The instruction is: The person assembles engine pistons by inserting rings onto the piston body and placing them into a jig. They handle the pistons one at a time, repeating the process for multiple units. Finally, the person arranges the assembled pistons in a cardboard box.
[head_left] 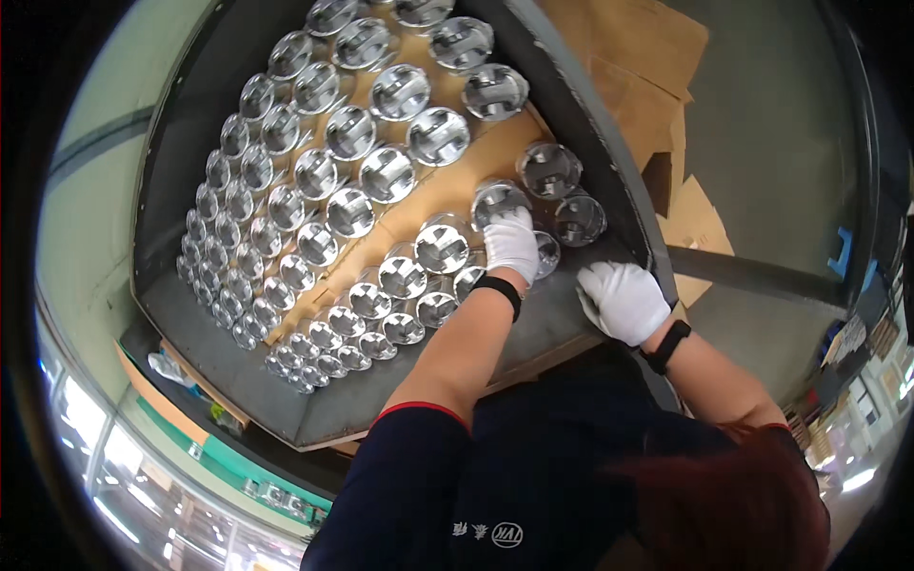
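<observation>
My left hand [511, 249], in a white glove, reaches over the front of a large dark bin. Its fingers grip the near edge of a shiny metal piston [497, 198], covering part of its round top. Two more pistons, one behind [550, 169] and one to the right [580, 220], stand close by, and another piston [546, 253] shows partly beside my wrist. My right hand [625, 303], also gloved, hovers or rests at the bin's near right corner. It holds no visible thing; its fingers are loosely bent with the thumb apart.
Rows of pistons [387, 174] fill the bin's left and far parts. Brown cardboard [433, 190] shows between them. The bin's raised dark wall [595, 124] runs along the right. Beyond it lie flattened cardboard pieces [647, 57]. A green surface with several pistons [271, 494] is at lower left.
</observation>
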`<state>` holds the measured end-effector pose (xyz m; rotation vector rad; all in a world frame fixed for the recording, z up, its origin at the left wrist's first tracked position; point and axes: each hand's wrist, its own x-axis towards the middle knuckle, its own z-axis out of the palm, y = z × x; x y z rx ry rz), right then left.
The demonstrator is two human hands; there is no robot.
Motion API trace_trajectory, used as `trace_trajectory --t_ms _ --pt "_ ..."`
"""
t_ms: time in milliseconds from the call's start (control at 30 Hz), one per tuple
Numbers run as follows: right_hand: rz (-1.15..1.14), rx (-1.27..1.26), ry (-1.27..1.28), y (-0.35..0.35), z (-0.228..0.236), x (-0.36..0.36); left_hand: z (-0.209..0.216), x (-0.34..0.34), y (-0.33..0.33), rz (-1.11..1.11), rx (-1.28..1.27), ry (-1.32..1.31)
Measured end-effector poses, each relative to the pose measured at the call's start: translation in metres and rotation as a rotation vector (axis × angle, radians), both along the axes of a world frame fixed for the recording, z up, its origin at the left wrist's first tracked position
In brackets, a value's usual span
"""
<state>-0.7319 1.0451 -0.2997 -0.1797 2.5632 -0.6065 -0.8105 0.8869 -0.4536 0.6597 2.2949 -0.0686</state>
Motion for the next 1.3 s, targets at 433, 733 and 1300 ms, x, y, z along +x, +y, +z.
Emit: trace_trajectory --t_ms 433,733,1300 --pt "-0.035 -0.031 0.333 0.0 -0.007 0.033 0.128 0.04 -0.164 0.046 0.11 -0.1" --pt "-0.568 0.001 0.754 -0.117 0.08 0.195 0.163 0.104 -0.286 0.102 0.322 -0.018" --pt "-2.156 0.458 0.513 -0.434 0.155 0.724 0.322 0.349 -0.16 -1.059 0.653 -0.36"
